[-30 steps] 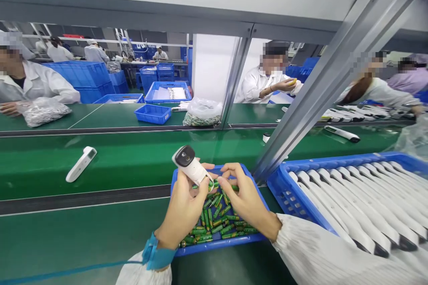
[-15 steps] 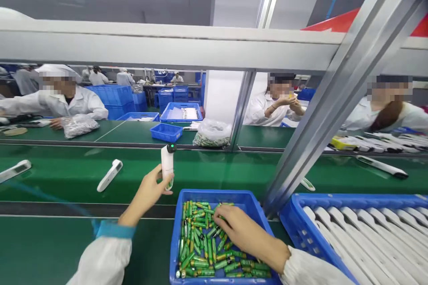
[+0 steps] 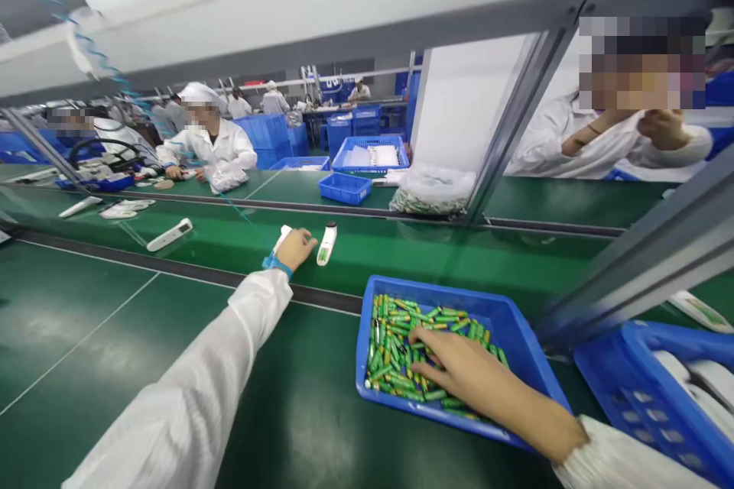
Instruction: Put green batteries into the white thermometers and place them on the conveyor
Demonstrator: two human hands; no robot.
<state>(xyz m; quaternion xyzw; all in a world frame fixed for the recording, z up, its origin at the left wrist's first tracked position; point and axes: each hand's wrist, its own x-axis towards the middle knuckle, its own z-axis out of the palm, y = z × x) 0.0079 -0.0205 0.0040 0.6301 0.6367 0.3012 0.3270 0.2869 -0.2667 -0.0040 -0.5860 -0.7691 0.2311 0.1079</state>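
Left hand [image 3: 294, 249]: palm down over shiny green belt [image 3: 436, 252], fingers loosely parted, nothing visibly gripped; blue band [image 3: 277, 265] around wrist.
White wand-shaped plastic device with dark tip [image 3: 329, 238]: on belt, just right of left fingertips; contact cannot be told. Green showing in open slot at near end, apparently seated batteries.
Second white device [image 3: 282, 235]: partly hidden behind left hand; contact unclear.
Right hand [image 3: 459, 363]: thumb and forefinger wide apart, low over shallow blue plastic bin [image 3: 362, 344]; anything under palm hidden.
Green-and-gold cylindrical batteries [image 3: 395, 367]: loose, pointing all ways, below and around right fingers.
Handling, left: best to keep slot face-up, lift straight clear, avoid nudging either device.
Handling, right: best to pinch by barrel from top layer, no raking; check end direction early.
Right of bin: blue perforated plastic crate [image 3: 608, 367], holding white curved parts [image 3: 716, 382].
Far green bench [image 3: 287, 185]: small blue tray [image 3: 344, 191], clear plastic bag [image 3: 436, 182].
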